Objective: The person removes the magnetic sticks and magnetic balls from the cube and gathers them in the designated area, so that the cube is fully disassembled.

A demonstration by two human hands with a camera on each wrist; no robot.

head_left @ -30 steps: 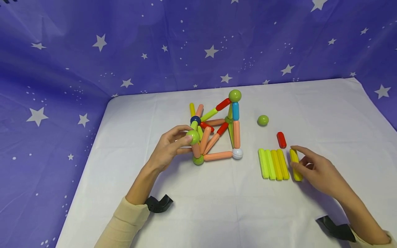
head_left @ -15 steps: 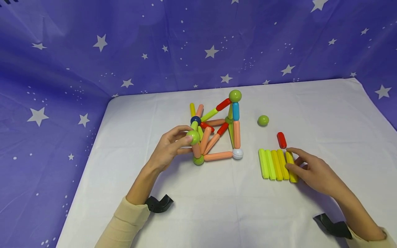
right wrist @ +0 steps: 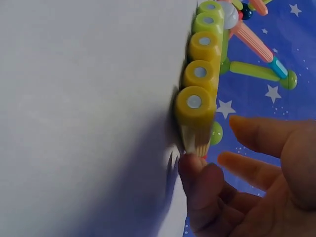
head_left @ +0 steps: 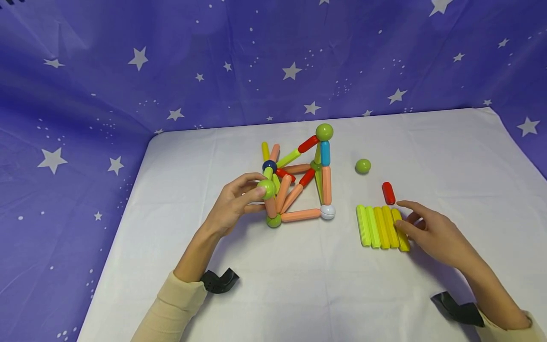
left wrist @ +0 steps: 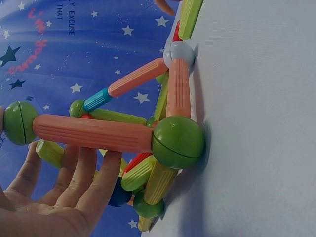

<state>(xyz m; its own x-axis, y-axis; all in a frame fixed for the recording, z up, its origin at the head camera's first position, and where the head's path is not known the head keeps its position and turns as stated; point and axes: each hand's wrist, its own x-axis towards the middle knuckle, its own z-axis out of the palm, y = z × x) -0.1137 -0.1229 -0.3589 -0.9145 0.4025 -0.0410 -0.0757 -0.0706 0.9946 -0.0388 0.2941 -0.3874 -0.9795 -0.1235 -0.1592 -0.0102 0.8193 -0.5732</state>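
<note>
A frame of magnetic rods and balls stands mid-table. My left hand [head_left: 234, 203] pinches the green ball [head_left: 267, 188] at its near left; beneath the ball a salmon rod [left wrist: 94, 133] runs to a lower green ball [left wrist: 177, 142], with fingers behind the rod in the left wrist view. To the right, two lime rods [head_left: 368, 227] and several yellow rods [head_left: 386, 227] lie side by side. My right hand [head_left: 438, 235] is beside the end yellow rod [right wrist: 196, 106], fingers loose and thumb over its edge in the head view. In the right wrist view, thumb and forefinger stand apart from it.
A short red rod [head_left: 388, 193] lies just behind the row, and a loose green ball [head_left: 363, 166] farther back. The frame's tall corner carries a green ball [head_left: 324, 132] above a blue rod [head_left: 325, 153]. A starry blue cloth [head_left: 239, 57] hangs behind the white table [head_left: 273, 294].
My right hand has slid the last yellow rod leftward against the row, then loosened from it and shifted slightly. The left hand and the frame look unmoved.
</note>
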